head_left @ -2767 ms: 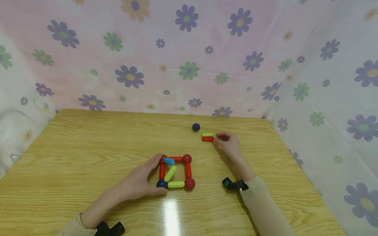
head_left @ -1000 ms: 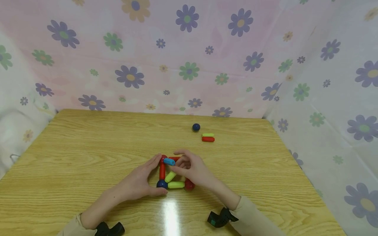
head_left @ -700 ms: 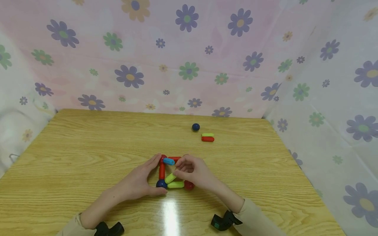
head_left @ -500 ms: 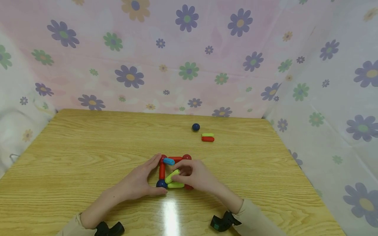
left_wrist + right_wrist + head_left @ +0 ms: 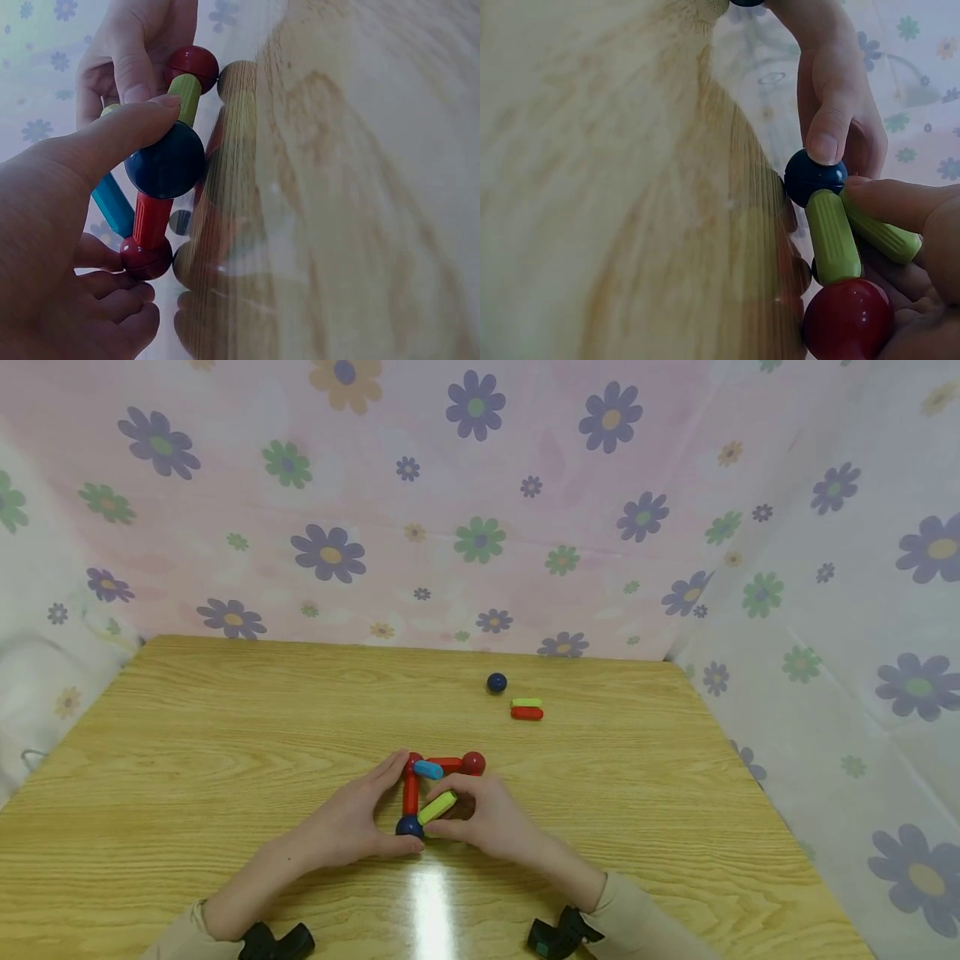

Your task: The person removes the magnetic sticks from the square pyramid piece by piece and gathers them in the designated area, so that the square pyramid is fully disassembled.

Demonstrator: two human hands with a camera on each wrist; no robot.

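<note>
A square of magnetic rods and balls lies on the table. My left hand [image 5: 337, 822] spans its left side, thumb on the dark blue ball [image 5: 165, 160] and fingers at a red ball [image 5: 146, 259]. From the blue ball a lime magnetic rod [image 5: 437, 807] slants up; my right hand [image 5: 495, 818] pinches it near its base between thumb and fingers. A light blue rod [image 5: 428, 769] sticks up from the far left red ball. The right hand covers much of the square's right side in the head view. Another lime rod [image 5: 832, 236] joins the blue ball to a red ball [image 5: 849, 321].
Beyond the square, a loose dark blue ball [image 5: 497, 682] sits on the wooden table [image 5: 247, 718]. Near it, a loose lime rod [image 5: 527, 702] and a loose red rod [image 5: 527, 713] lie side by side. A flowered cloth [image 5: 405, 527] hangs behind the table.
My right hand has come from the loose rods to the square, then down to the slanted lime rod's base. That rod leans slightly farther right. The left hand has stayed put.
</note>
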